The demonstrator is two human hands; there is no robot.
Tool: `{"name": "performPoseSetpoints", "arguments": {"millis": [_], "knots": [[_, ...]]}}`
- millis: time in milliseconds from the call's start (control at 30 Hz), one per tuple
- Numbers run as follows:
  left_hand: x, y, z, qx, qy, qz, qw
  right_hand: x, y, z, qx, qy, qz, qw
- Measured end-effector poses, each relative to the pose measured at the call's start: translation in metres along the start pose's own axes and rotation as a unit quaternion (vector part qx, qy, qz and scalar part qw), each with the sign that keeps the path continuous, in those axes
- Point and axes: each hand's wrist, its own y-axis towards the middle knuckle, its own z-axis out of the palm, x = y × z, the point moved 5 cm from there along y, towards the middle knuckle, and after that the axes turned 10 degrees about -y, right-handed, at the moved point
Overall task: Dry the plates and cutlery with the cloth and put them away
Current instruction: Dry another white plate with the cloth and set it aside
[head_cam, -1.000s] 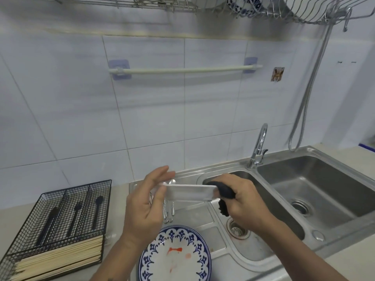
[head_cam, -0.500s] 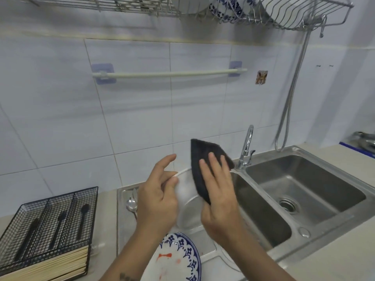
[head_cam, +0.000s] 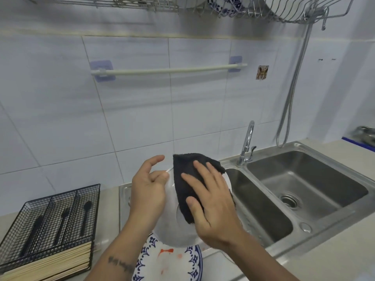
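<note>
Plate [head_cam: 172,230], white, held tilted on edge above the sink's draining board [head_cam: 123,191], over a blue-patterned plate [head_cam: 194,262]. Left hand [head_cam: 147,191] grips its left rim, fingers curled around the edge. Right hand [head_cam: 211,201] presses a dark cloth [head_cam: 186,179] flat on the plate face, fingers spread. Black wire cutlery basket [head_cam: 50,224] sits on the table at left.
</note>
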Motion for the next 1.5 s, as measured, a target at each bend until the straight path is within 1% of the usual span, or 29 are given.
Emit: {"name": "performPoseSetpoints", "arguments": {"millis": [67, 133, 200, 300, 367, 467, 533, 600, 667, 733, 800, 867, 967, 1033, 1100, 1167, 1233, 1300, 1333, 1400, 1433, 1500], "knots": [[-0.001, -0.001, 0.002, 0.012, -0.013, -0.004, 1.0, -0.005, 0.012, -0.004, -0.037, -0.039, 0.028, 0.998], [-0.004, -0.001, -0.001, 0.007, -0.032, -0.006, 0.999, -0.014, 0.021, -0.006, -0.052, -0.034, 0.072, 0.995], [-0.004, 0.001, -0.009, -0.02, -0.088, -0.02, 0.996, -0.028, 0.025, -0.003, -0.051, -0.008, 0.106, 0.993], [0.002, 0.002, -0.024, -0.063, -0.182, -0.05, 0.98, -0.048, 0.015, 0.005, -0.05, 0.07, 0.16, 0.983], [0.009, -0.001, -0.025, -0.075, -0.202, -0.062, 0.975, -0.05, 0.007, 0.01, -0.052, 0.086, 0.179, 0.979], [0.018, -0.005, -0.023, -0.063, -0.198, -0.074, 0.975, -0.047, 0.014, 0.001, -0.068, 0.037, 0.171, 0.982], [0.018, -0.001, -0.025, -0.04, -0.165, -0.068, 0.983, -0.051, 0.025, -0.012, -0.077, -0.003, 0.148, 0.986], [0.005, 0.008, -0.025, 0.021, -0.074, -0.015, 0.997, -0.057, 0.032, -0.025, -0.081, -0.012, 0.126, 0.989], [-0.012, 0.017, -0.021, 0.084, -0.003, 0.037, 0.996, -0.061, 0.035, -0.034, -0.075, -0.022, 0.106, 0.991], [-0.024, 0.024, -0.013, 0.128, 0.015, 0.064, 0.99, -0.059, 0.039, -0.036, -0.052, -0.05, 0.07, 0.995], [-0.032, 0.026, -0.004, 0.15, 0.019, 0.084, 0.985, -0.051, 0.042, -0.036, -0.029, -0.073, 0.033, 0.996], [-0.034, 0.026, 0.002, 0.136, 0.005, 0.098, 0.986, -0.042, 0.045, -0.037, -0.028, -0.084, 0.015, 0.996], [-0.029, 0.024, 0.006, 0.099, -0.045, 0.098, 0.989, -0.033, 0.048, -0.036, -0.041, -0.108, 0.002, 0.993], [-0.026, 0.022, 0.008, 0.078, -0.065, 0.094, 0.99, -0.034, 0.045, -0.032, -0.05, -0.114, 0.011, 0.992], [-0.023, 0.023, 0.004, 0.048, -0.087, 0.088, 0.991, -0.045, 0.034, -0.026, -0.064, -0.072, 0.055, 0.994], [-0.019, 0.025, -0.003, 0.006, -0.116, 0.072, 0.991, -0.059, 0.015, -0.015, -0.067, 0.003, 0.119, 0.991], [-0.013, 0.027, -0.007, -0.039, -0.144, 0.053, 0.987, -0.067, -0.007, 0.002, -0.061, 0.082, 0.172, 0.98], [-0.006, 0.026, -0.007, -0.085, -0.165, 0.028, 0.982, -0.063, -0.022, 0.018, -0.067, 0.126, 0.201, 0.969], [-0.002, 0.025, -0.005, -0.103, -0.172, 0.012, 0.98, -0.059, -0.026, 0.022, -0.076, 0.128, 0.209, 0.966], [0.006, 0.023, 0.001, -0.123, -0.178, -0.02, 0.976, -0.049, -0.03, 0.026, -0.093, 0.091, 0.209, 0.969], [0.008, 0.021, 0.007, -0.126, -0.18, -0.033, 0.975, -0.042, -0.03, 0.026, -0.093, 0.057, 0.194, 0.975], [0.011, 0.017, 0.021, -0.119, -0.188, -0.057, 0.973, -0.026, -0.027, 0.03, -0.073, -0.012, 0.139, 0.988]]}}
